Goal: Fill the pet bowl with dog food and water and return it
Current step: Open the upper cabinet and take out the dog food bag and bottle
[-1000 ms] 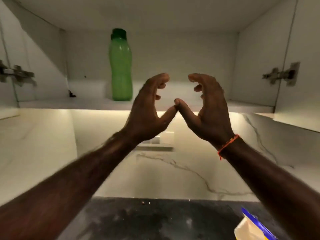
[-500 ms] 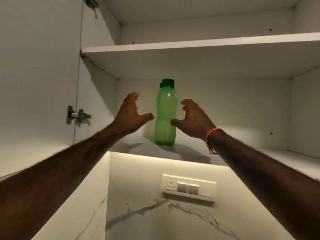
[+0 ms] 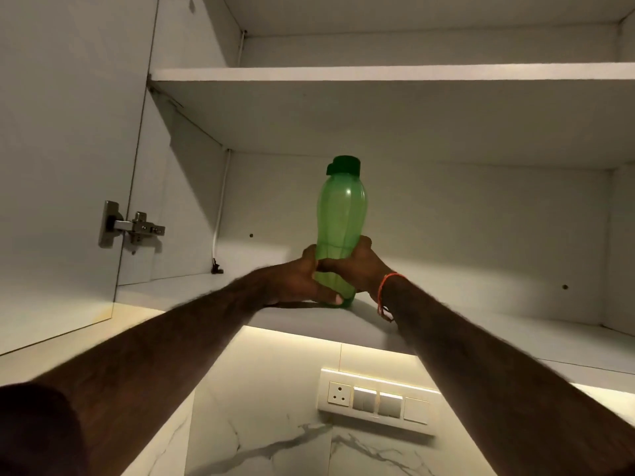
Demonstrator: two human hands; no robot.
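A translucent green bottle [image 3: 341, 214] with a dark green cap stands upright on the lower shelf [image 3: 192, 292] of an open white wall cabinet. My left hand [image 3: 298, 279] grips its lower body from the left, thumb across the front near the base. My right hand [image 3: 357, 266], with an orange thread at the wrist, grips the same part from the right. The bottle's base looks to be on the shelf. No pet bowl or dog food is in view.
The cabinet door [image 3: 65, 159] hangs open at the left, with a metal hinge [image 3: 132, 226]. An upper shelf [image 3: 391, 73] runs above the bottle. Below the cabinet, a white switch panel [image 3: 378, 400] sits on the marble wall under a light strip.
Both hands were apart and open beside the bottle half a second ago; they have since come together and wrapped around its lower body. My view has tilted up and closer.
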